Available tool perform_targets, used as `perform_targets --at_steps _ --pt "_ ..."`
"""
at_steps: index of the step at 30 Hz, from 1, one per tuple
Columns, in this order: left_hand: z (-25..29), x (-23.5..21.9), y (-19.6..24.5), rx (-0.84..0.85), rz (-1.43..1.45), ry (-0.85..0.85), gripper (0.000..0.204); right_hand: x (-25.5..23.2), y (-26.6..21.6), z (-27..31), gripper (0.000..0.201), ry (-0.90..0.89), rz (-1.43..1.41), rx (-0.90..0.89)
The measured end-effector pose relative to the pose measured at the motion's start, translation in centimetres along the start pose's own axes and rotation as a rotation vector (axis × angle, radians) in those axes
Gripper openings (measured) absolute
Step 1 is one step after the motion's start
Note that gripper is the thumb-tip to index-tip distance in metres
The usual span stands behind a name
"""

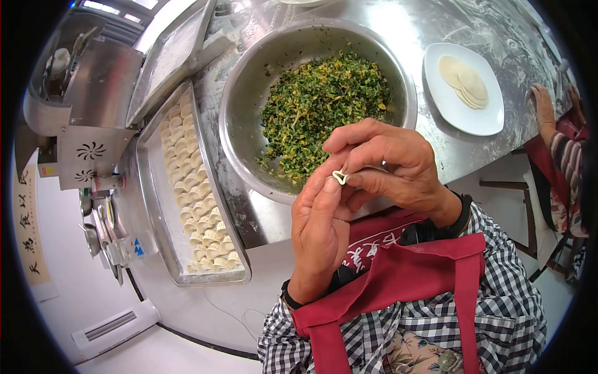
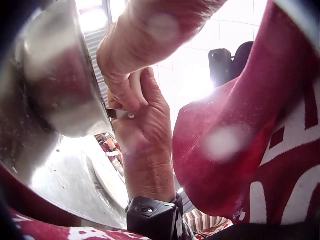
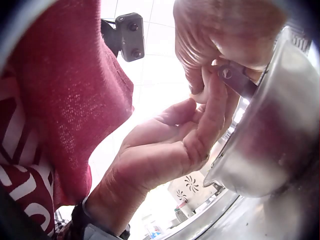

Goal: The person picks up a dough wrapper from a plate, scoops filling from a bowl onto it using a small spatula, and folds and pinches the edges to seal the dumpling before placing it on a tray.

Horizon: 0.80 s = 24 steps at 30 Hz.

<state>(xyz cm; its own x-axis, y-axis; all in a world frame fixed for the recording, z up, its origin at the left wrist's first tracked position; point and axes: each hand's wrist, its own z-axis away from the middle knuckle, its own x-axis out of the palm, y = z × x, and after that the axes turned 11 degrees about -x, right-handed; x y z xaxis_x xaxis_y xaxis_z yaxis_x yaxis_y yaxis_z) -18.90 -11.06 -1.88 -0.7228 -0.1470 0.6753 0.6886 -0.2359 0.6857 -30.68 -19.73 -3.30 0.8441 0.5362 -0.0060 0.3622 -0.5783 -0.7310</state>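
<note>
In the head view, a pale dumpling (image 1: 339, 177) is held between both hands over the near rim of a steel bowl (image 1: 242, 149). My left hand (image 1: 321, 224) pinches it between thumb and fingers. From the other side my right hand (image 1: 402, 165) pinches it too, thumb below and fingers above. A flat metal strip (image 3: 239, 81) with a hole in its end sticks out from the right hand, seen in the right wrist view; the rest of it is hidden. Chopped green and yellow filling (image 1: 324, 106) fills much of the bowl.
To the left, a metal tray (image 1: 165, 230) carries rows of finished dumplings. A white plate (image 1: 445, 103) with round wrappers (image 1: 470, 87) stands right of the bowl on the floury steel table (image 1: 398, 25). Another person's hand (image 1: 543, 103) rests at the table's right edge.
</note>
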Motion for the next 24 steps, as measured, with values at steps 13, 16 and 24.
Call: perform_targets --at_steps 13,16,24 --pt "0.23 -0.03 0.0 -0.001 -0.012 0.036 0.035 0.02 -0.03 0.0 0.019 -0.104 -0.051 0.027" --pt "0.29 0.05 0.03 -0.008 -0.036 0.084 0.032 0.03 -0.03 0.05 0.019 -0.129 -0.071 0.005" --pt "0.35 0.14 0.11 -0.028 -0.035 0.089 0.032 0.09 -0.15 -0.1 0.017 -0.126 -0.046 0.013"
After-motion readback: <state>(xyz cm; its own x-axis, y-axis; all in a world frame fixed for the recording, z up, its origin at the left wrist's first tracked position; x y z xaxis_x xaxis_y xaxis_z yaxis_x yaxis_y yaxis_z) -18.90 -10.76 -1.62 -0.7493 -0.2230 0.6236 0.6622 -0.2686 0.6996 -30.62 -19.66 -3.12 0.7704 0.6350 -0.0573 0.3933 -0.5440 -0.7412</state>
